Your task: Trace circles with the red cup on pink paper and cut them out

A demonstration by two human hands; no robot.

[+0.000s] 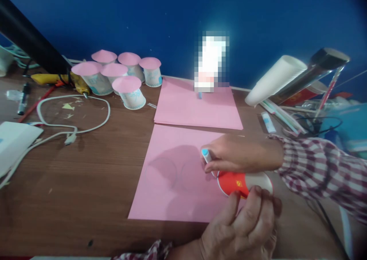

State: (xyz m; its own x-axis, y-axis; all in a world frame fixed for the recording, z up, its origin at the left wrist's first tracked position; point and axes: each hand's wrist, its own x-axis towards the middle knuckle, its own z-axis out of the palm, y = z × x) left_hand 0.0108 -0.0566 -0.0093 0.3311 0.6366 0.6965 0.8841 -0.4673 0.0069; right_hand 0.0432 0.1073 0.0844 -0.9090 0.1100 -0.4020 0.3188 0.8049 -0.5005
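Note:
A red and white paper cup point(233, 182) stands rim down at the right part of a pink paper sheet point(160, 145). My left hand point(243, 225) grips its near side with the fingers curled round it. In my right hand point(235, 153) is a white marker with a blue end point(207, 156), its tip down at the cup's rim. Two faint drawn circles, one on the left point(161, 173) and a partly shadowed one point(192, 174) beside it, show on the sheet.
Behind lies a pink paper stack point(183, 107) under a bright, pixelated patch. Several paper cups with pink cone tops point(127, 85) stand back left, near a yellow glue gun point(51, 78) and a white cable point(109, 111). A white paper roll point(275, 80) and a glue stick point(268, 123) are at right.

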